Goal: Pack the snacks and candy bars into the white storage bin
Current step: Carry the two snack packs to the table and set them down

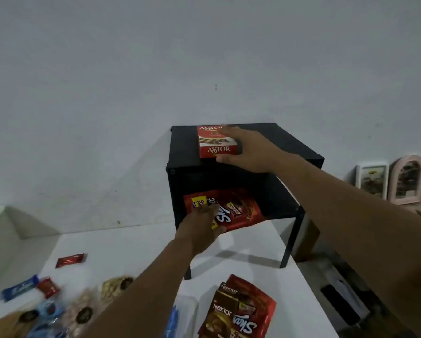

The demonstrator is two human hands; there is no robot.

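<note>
A black two-level rack (185, 152) stands on the white table against the wall. On its top lies a red Astor box (215, 142); my right hand (248, 152) grips the box's right side, fingers over the far edge and thumb at the near edge. Under the rack's top sits a red snack pouch (238, 211); my left hand (199, 230) holds its left near corner, thumb below and fingers on top. Near the front edge lie a second red pouch (258, 313) and a brown Nextar box (223, 313). No white storage bin is recognisable.
At the lower left of the white table (131, 245) lie small red candy bars (70, 260), a blue bar (19, 290) and clear nut packs (116, 286), blurred. Two small framed objects (404, 179) lean on the wall at right. A dark drop lies past the table's right edge.
</note>
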